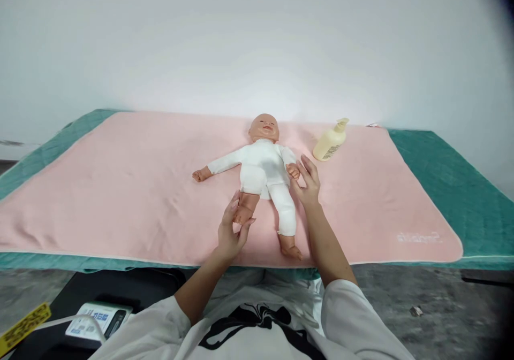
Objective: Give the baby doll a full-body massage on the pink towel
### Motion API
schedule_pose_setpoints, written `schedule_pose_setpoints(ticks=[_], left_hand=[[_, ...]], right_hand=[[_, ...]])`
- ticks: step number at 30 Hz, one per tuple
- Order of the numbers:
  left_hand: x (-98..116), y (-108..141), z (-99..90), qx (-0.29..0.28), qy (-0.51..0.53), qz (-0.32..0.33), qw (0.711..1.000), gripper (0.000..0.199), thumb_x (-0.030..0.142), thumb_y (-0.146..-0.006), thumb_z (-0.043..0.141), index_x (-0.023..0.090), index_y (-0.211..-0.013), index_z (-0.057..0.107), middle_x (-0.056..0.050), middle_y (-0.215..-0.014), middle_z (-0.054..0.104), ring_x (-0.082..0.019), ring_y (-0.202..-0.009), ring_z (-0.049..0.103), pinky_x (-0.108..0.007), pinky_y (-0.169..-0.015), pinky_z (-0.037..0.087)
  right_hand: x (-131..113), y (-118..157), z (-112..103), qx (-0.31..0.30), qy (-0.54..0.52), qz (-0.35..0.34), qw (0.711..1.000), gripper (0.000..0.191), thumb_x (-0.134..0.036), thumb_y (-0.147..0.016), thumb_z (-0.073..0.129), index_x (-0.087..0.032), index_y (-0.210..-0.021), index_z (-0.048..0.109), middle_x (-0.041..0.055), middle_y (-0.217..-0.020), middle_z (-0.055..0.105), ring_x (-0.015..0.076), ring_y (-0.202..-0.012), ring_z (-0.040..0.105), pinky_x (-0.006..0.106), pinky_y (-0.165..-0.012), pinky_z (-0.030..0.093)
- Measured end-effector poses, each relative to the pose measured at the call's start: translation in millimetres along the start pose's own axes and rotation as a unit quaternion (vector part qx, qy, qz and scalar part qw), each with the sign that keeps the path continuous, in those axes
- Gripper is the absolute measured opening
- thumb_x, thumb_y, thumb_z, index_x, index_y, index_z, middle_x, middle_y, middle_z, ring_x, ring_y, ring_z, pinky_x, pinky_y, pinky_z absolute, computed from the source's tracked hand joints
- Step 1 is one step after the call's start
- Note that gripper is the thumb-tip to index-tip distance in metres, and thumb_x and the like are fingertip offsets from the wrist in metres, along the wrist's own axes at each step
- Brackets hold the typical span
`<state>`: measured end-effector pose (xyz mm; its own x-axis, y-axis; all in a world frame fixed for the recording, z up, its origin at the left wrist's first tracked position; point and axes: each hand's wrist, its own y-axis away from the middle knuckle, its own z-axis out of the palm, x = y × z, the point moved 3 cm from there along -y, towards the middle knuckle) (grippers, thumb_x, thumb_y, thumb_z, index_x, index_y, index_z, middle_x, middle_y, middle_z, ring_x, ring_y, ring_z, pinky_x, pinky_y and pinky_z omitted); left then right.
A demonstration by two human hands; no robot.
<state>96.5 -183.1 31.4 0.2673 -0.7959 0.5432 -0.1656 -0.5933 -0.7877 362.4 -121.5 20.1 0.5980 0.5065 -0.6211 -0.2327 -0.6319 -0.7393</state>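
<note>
A baby doll (273, 162) in a white suit lies on its back on a pink mat (160, 189), head away from me. My left hand (232, 232) is closed round its bare lower leg and foot (246, 208) on the left side; that leg is bent up, its white trouser bunched at the knee. Beside the doll's hand (293, 171) on the right side is my right hand (308, 184), fingers and thumb apart; whether it touches cannot be made out. The doll's other leg (285, 210) lies stretched toward me.
A pale yellow pump bottle (329, 143) stands on the mat to the right of the doll. Green quilted cloth (453, 189) shows under the mat, with a white wall behind. At lower left, a white device (98, 320) with a cable lies on a black surface.
</note>
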Motion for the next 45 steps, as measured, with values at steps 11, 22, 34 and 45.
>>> schedule_pose_setpoints(ticks=[11, 22, 34, 45], left_hand=[[-2, -29, 11.4, -0.068, -0.045, 0.021, 0.996, 0.049, 0.015, -0.093, 0.056, 0.022, -0.14, 0.042, -0.018, -0.148, 0.046, -0.028, -0.138, 0.046, -0.049, -0.107, 0.047], [0, -24, 3.2, -0.077, -0.051, 0.033, 0.995, 0.052, 0.016, -0.094, 0.055, 0.021, -0.142, 0.037, -0.019, -0.148, 0.047, -0.029, -0.139, 0.044, -0.058, -0.11, 0.041], [-6, 23, -10.4, -0.019, -0.02, 0.066, 0.997, 0.061, 0.036, -0.091, 0.056, 0.022, -0.147, 0.034, -0.015, -0.128, 0.065, -0.03, -0.128, 0.056, -0.055, -0.106, 0.047], [-1, 42, -27.7, -0.054, -0.078, 0.12, 0.988, 0.038, 0.029, -0.081, 0.06, 0.02, -0.117, 0.055, -0.013, -0.115, 0.072, -0.027, -0.11, 0.068, -0.046, -0.09, 0.056]], right_hand=[[-8, 2, 13, -0.096, -0.042, -0.041, 0.994, 0.037, -0.033, -0.087, 0.067, -0.031, -0.124, 0.065, 0.0029, -0.144, 0.054, 0.0224, -0.135, 0.051, 0.044, -0.111, 0.051], [-5, -1, 9, -0.06, -0.03, -0.014, 0.998, 0.034, -0.036, -0.087, 0.065, -0.03, -0.121, 0.067, 0.0065, -0.136, 0.057, 0.0247, -0.132, 0.053, 0.048, -0.11, 0.049], [24, -7, -15, 0.174, -0.118, 0.245, 0.946, 0.044, -0.043, -0.085, 0.063, -0.02, -0.122, 0.065, 0.0092, -0.132, 0.06, 0.0208, -0.126, 0.057, 0.043, -0.111, 0.045], [93, 13, -28, 0.3, -0.275, 0.469, 0.784, 0.033, -0.026, -0.077, 0.066, -0.021, -0.109, 0.06, 0.0049, -0.115, 0.068, 0.0156, -0.109, 0.068, 0.032, -0.093, 0.058]])
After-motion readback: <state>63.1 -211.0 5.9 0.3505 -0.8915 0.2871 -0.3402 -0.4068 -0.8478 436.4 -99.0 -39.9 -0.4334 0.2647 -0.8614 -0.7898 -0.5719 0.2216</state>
